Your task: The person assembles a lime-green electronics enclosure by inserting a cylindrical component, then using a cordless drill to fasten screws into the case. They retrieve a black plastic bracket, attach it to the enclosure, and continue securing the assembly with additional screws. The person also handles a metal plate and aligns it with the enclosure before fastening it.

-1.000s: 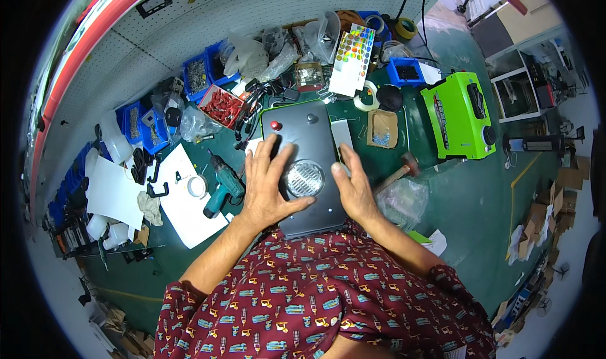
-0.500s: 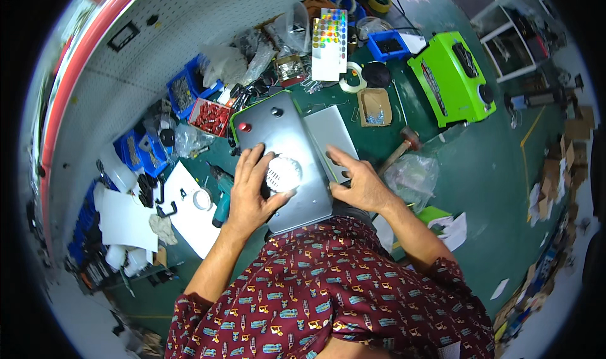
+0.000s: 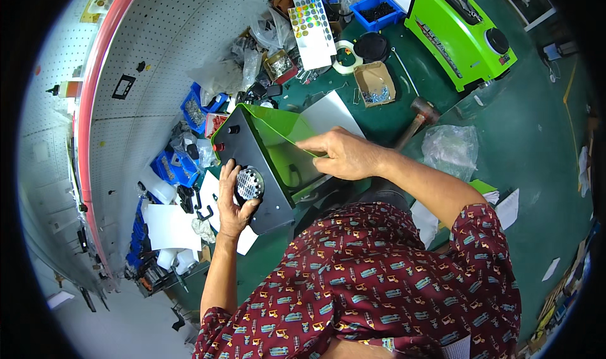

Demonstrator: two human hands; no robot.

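A box-shaped metal housing [image 3: 281, 128] with green sides and a dark grey end panel [image 3: 270, 210] stands tilted in front of me, its green inside showing. On that panel are a round vent grille [image 3: 250, 185], a black knob [image 3: 233, 130] and a red knob [image 3: 219, 147]. My left hand [image 3: 233, 201] is closed round the grille's near side, thumb below and fingers along its left. My right hand [image 3: 347, 154] is at the housing's right edge, index finger and thumb closed on the green sheet. The thumb tip partly hides the edge.
A finished-looking green machine [image 3: 457, 34] stands at the back right. Nearby lie a hammer [image 3: 421, 113], a cardboard tray [image 3: 375, 84] of small parts, a tape roll [image 3: 346, 57] and a plastic bag [image 3: 449, 149]. Blue bins [image 3: 175, 168] line the perforated wall on the left.
The housing has turned and tipped leftward, so its green inside now shows. My left hand moved left with the panel; my right hand came onto the green edge. The view shifted.
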